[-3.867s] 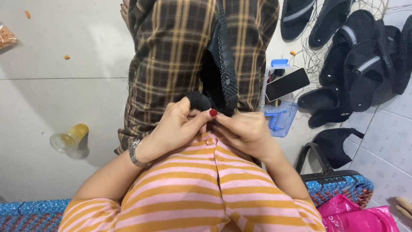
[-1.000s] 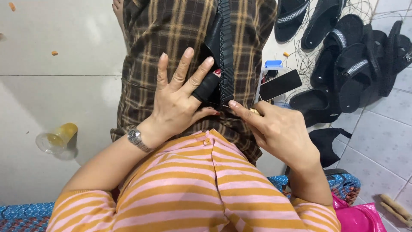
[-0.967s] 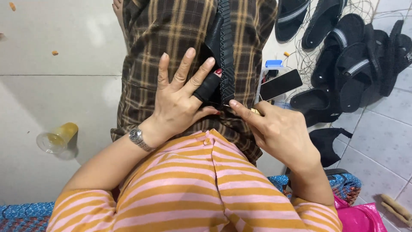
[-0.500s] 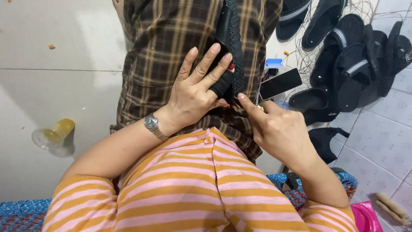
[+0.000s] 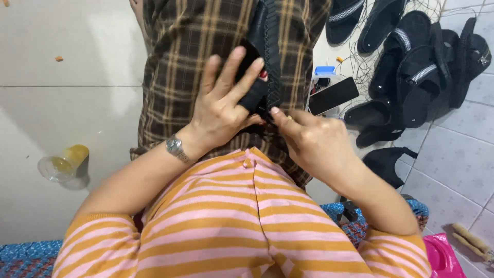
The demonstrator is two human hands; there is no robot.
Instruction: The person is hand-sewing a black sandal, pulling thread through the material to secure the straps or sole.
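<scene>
A black sandal piece (image 5: pixel 266 56) with stitched edging lies on a brown plaid cloth (image 5: pixel 180 62) over my lap. My left hand (image 5: pixel 221 105), a metal watch on its wrist, presses on the black piece; its forefinger wears a black sleeve and the other fingers are spread. My right hand (image 5: pixel 314 141) pinches at the edge of the black piece with thumb and forefinger; what it holds there is too small to see. I wear a pink and orange striped top.
Several black sandals (image 5: pixel 411 67) lie on the tiled floor at the right, with a dark phone (image 5: pixel 333 96) and a small blue box (image 5: pixel 324 71). A plastic cup (image 5: pixel 64 163) of yellow liquid lies at the left. A pink bag (image 5: pixel 442 257) sits bottom right.
Earlier both hands were bunched over the black piece. The left hand has since spread flat and slid up along it; the right hand keeps pinching at its edge.
</scene>
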